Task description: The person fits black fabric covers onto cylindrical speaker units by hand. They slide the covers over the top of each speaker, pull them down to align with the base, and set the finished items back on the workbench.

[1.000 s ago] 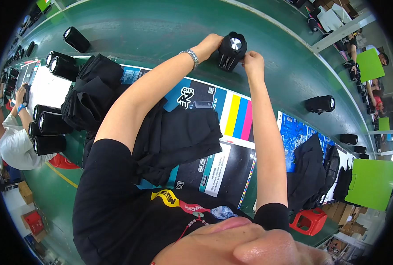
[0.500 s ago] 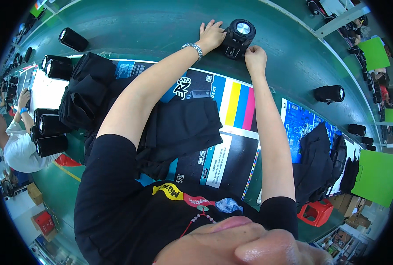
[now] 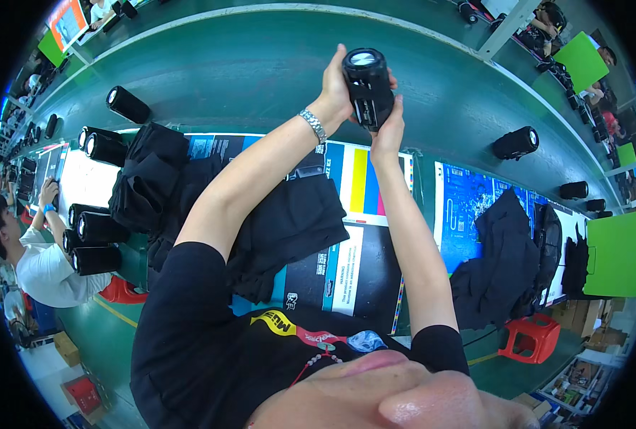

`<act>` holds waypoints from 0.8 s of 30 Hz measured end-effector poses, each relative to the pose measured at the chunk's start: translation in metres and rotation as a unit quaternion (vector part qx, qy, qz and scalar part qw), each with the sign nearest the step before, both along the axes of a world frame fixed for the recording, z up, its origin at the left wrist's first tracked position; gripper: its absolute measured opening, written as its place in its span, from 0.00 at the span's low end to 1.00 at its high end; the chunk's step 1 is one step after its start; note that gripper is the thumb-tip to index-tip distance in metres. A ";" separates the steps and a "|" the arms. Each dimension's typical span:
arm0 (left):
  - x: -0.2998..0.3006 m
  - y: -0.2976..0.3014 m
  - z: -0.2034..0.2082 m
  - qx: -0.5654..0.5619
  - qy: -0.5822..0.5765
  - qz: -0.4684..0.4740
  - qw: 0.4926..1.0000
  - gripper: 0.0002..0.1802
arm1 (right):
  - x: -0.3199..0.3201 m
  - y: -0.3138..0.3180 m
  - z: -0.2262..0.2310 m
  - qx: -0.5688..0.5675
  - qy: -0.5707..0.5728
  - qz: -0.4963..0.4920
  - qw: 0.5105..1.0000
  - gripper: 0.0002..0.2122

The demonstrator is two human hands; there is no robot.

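Observation:
A black cylindrical speaker (image 3: 369, 91) with a shiny silver round end is held between my two hands over the green surface. My left hand (image 3: 337, 93), with a metal watch at the wrist, is wrapped along its left side, the thumb up. My right hand (image 3: 389, 132) grips its lower right side, fingers partly hidden behind it. A dark band or strap crosses the speaker's body. Below my forearms lies a stack of folded black cloth (image 3: 293, 222) on printed sheets (image 3: 361, 275).
More black speakers lie at left (image 3: 102, 227) and right (image 3: 516, 143). A black cloth pile (image 3: 146, 168) stands by my left arm, another (image 3: 500, 257) at right. A co-worker in white (image 3: 53, 268) sits at left. A red stool (image 3: 529, 337) stands low right.
The speaker has come slightly left and nearer to me. My left hand has gone from spread fingers beside it to a grip, and my right hand has closed round its lower side.

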State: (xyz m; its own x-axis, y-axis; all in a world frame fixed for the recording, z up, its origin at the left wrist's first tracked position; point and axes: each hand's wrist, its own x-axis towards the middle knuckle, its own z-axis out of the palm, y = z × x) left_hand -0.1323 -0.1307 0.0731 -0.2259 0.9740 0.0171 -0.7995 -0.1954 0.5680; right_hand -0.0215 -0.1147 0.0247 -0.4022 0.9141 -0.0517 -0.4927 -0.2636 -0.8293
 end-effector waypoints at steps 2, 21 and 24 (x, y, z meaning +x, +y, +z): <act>0.014 -0.007 0.016 -0.007 0.062 -0.024 0.998 0.41 | 0.009 -0.003 0.003 0.058 -0.020 0.010 0.998 0.23; 0.000 -0.008 -0.023 -0.282 -0.098 0.197 0.934 0.25 | 0.007 0.013 0.075 0.434 -0.330 -0.216 0.810 0.26; -0.032 -0.019 -0.039 -0.368 0.000 0.226 0.902 0.25 | -0.002 0.009 0.085 0.521 -0.367 -0.182 0.749 0.28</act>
